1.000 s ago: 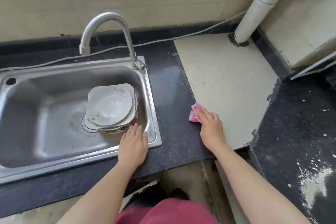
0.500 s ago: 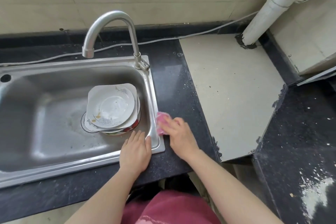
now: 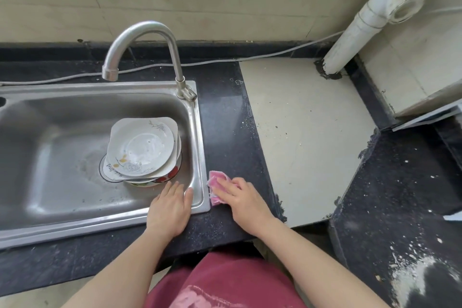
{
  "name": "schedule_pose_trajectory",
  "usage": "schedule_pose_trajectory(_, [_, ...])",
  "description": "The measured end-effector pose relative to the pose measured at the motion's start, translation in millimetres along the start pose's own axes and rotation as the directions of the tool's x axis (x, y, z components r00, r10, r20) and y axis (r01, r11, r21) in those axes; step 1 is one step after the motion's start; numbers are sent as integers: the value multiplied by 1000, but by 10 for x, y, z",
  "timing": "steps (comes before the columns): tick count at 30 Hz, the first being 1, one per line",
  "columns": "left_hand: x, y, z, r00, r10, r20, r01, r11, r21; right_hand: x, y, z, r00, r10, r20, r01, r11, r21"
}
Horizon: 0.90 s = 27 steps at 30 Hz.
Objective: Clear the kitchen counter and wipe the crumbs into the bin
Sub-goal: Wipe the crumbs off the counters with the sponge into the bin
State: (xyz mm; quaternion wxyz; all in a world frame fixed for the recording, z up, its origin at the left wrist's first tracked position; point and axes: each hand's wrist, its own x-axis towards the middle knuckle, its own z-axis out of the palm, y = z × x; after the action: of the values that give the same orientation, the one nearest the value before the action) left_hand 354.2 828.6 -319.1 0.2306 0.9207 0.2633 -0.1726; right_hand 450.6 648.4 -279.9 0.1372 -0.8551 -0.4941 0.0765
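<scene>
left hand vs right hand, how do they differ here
The left hand rests over the front right corner of the sink, fingers pointing toward the stacked plates; the right hand rests on the black counter beside the sink. The left hand holds nothing; the right hand presses a pink cloth flat. Both lie palm down with fairly straight fingers.

Right hand [image 3: 246,201] on cloth [image 3: 217,182], plates [image 3: 142,147] in sink [image 3: 62,112]
</scene>
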Motion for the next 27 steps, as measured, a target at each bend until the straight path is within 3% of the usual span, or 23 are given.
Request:
schedule_pose_trajectory(2, [1, 7, -14, 1000, -1, 2, 1, 1000, 9, -79, 274, -68, 992, 120, -43, -121, 992, -36])
schedule_pose_trajectory(5, [-1, 27, -24, 1000, -14, 13, 14, 1000, 3, -123, 785, -242, 901, 433, -27, -434, 897, -81])
schedule_pose_trajectory(7, [0, 40, -35, 999, -22, 26, 22, 1000, 0, -129, 983, -380, 843, 538, -8, -537, 840, -84])
schedule_pose_trajectory(9, [4, 34, -42, 998, -34, 43, 35, 999, -3, -79, 938, -430, 806, 585, -84, -587, 810, 10])
schedule_pose_trajectory(10, [6, 37, -47, 998, -39, 47, 40, 999, -9, -52, 831, -432, 814, 569, -118, -566, 822, 60])
schedule_pose_trajectory(12, [11, 63, -62, 997, -47, 60, 48, 999, -18, -28, 539, -376, 903, 406, -141, -385, 910, 155])
schedule_pose_trajectory(14, [21, 84, -73, 995, -63, 73, 65, 997, -30, -84, 261, -241, 987, 138, -78, -130, 986, 104])
schedule_pose_trajectory(16, [14, 101, -77, 994, -88, 67, 90, 996, -30, -164, 192, -135, 998, -60, 12, 60, 998, 6])
schedule_pose_trajectory(17, [8, 114, -73, 993, -99, 58, 101, 995, -26, -194, 251, -111, 997, -81, 12, 81, 997, -15])
schedule_pose_trajectory(19, [-15, 147, -62, 991, -124, 43, 125, 992, -20, -210, 460, -137, 999, 12, -47, -11, 1000, 12])
schedule_pose_trajectory(21, [-27, 193, -60, 987, -155, 31, 155, 988, -24, -218, 754, -196, 974, 223, -38, -222, 974, 37])
schedule_pose_trajectory(25, [-32, 254, -92, 979, -203, 31, 204, 978, -46, -307, 1338, -394, 804, 593, -35, -593, 805, 8])
schedule_pose_trajectory(27, [-10, 307, -95, 972, -232, 22, 234, 967, -102, -244, 1493, -504, 726, 684, -72, -682, 729, 53])
